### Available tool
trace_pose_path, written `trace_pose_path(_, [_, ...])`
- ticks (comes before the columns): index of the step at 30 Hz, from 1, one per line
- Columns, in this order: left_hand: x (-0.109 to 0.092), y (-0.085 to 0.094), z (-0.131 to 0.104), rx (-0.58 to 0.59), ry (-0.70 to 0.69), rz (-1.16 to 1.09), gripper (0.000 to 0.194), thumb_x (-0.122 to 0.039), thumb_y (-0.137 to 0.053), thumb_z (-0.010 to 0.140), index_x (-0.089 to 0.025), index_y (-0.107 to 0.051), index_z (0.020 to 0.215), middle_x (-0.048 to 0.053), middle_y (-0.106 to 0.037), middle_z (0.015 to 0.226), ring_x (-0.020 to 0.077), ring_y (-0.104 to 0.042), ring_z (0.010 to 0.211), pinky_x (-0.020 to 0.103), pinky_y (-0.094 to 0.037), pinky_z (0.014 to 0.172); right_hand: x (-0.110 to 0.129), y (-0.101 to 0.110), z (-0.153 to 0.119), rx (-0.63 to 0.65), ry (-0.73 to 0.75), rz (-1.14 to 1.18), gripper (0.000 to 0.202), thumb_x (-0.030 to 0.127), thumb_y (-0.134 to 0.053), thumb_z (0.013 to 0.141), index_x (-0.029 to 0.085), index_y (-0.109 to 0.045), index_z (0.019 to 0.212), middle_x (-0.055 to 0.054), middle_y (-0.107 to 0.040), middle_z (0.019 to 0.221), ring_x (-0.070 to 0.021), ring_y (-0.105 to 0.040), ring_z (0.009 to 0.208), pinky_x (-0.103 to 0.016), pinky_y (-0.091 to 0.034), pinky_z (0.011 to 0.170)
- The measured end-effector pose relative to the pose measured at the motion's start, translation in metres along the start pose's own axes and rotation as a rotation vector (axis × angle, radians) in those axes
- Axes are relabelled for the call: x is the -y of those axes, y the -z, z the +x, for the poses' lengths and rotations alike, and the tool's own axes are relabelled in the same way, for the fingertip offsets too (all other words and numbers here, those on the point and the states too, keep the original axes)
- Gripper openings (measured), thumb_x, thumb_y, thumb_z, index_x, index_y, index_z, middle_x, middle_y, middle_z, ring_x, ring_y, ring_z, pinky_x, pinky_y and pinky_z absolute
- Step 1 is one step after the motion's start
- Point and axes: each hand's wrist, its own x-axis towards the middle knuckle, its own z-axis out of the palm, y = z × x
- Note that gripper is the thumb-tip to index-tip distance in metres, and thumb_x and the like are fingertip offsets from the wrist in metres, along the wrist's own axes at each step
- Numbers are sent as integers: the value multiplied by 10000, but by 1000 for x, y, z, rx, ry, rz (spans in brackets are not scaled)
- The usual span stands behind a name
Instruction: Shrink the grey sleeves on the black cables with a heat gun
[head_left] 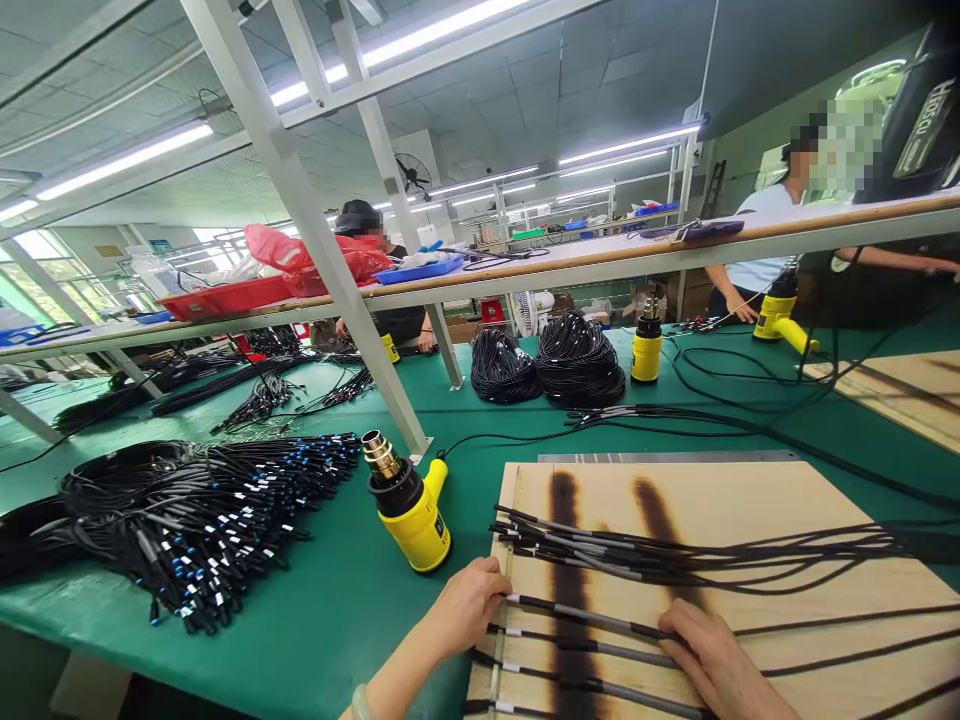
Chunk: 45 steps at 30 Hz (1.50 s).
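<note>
On a wooden board (757, 500) marked with dark scorched streaks, several black cables lie side by side. My left hand (469, 605) is closed at the board's left edge, its fingertips pinching the end of a black cable (592, 613). Further along that same cable, my right hand (701, 645) grips it between thumb and fingers. The cable has a white band near its tip and a grey sleeve section. Below it, more cables (622, 688) run roughly parallel. Above it rests a loose bunch of similar cables (645, 555).
A yellow heat gun (416, 525) stands nozzle-up left of the board. A large cable bundle (202, 520) lies at far left. Coiled cables (577, 360) and another heat gun (646, 350) stand behind. A shelf post (322, 240) rises nearby. Two people work across the table.
</note>
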Motion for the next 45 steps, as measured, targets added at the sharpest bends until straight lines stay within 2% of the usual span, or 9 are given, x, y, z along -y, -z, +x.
trace_pose_path(6, [4,-2,0,32,-21,4,217,-115,-420,820,-221,-597,755,15,-501,784,159,-491,779,260,-385,674,-2,-1,3,3,-14,36,178,309,-420,890,242,-575,833,-38,-625,835,-201,-605,794,-299,-470,715])
trace_pose_path(10, [5,-4,2,61,-34,22,218,-88,-425,788,-223,-595,766,15,-477,771,169,-486,793,273,-383,684,-5,3,2,25,-26,34,198,274,-397,892,231,-573,812,-41,-611,812,-195,-596,760,-303,-468,710])
trace_pose_path(22, [-1,-2,1,63,-27,58,175,-45,-421,680,-192,-510,648,23,-459,752,174,-472,767,299,-392,690,-20,38,-5,109,-36,-43,187,221,-417,877,218,-552,748,-41,-587,807,-190,-569,780,-293,-464,713])
trace_pose_path(26, [-2,-1,1,71,-12,47,170,-50,-431,704,-187,-508,640,23,-462,753,173,-479,774,300,-393,699,-26,38,-10,41,-34,-17,167,271,-443,859,234,-584,778,-52,-606,851,-214,-572,853,-316,-471,777])
trace_pose_path(29, [-3,-1,0,70,-1,33,179,-58,-428,743,-187,-509,649,23,-469,774,176,-484,800,306,-391,720,-27,38,-10,-15,-60,9,177,327,-459,843,243,-598,773,-58,-613,837,-226,-581,848,-318,-490,754])
trace_pose_path(32, [-4,0,-1,67,4,32,176,-51,-433,739,-187,-492,644,20,-475,792,178,-486,819,301,-384,724,-24,41,-8,21,-51,21,189,331,-465,835,244,-595,728,-52,-617,798,-217,-592,787,-302,-499,694])
trace_pose_path(35, [-6,2,-2,68,5,43,174,-35,-432,705,-182,-463,618,17,-473,779,167,-485,784,281,-378,686,-20,43,-7,2,-52,23,198,329,-468,837,236,-606,729,-56,-630,800,-215,-602,791,-304,-498,714])
trace_pose_path(40, [-12,11,0,31,-1,81,236,-9,-418,688,-208,-519,766,22,-514,883,168,-488,832,269,-394,703,-28,48,0,-5,-84,47,203,353,-477,854,227,-635,879,-57,-654,875,-209,-621,840,-293,-502,746])
trace_pose_path(45, [-25,12,18,-98,65,147,298,-26,-387,744,-197,-557,920,53,-529,1045,193,-478,965,294,-403,795,-52,39,12,-255,-127,-150,240,295,-452,826,187,-605,976,-101,-647,956,-260,-604,913,-393,-486,771])
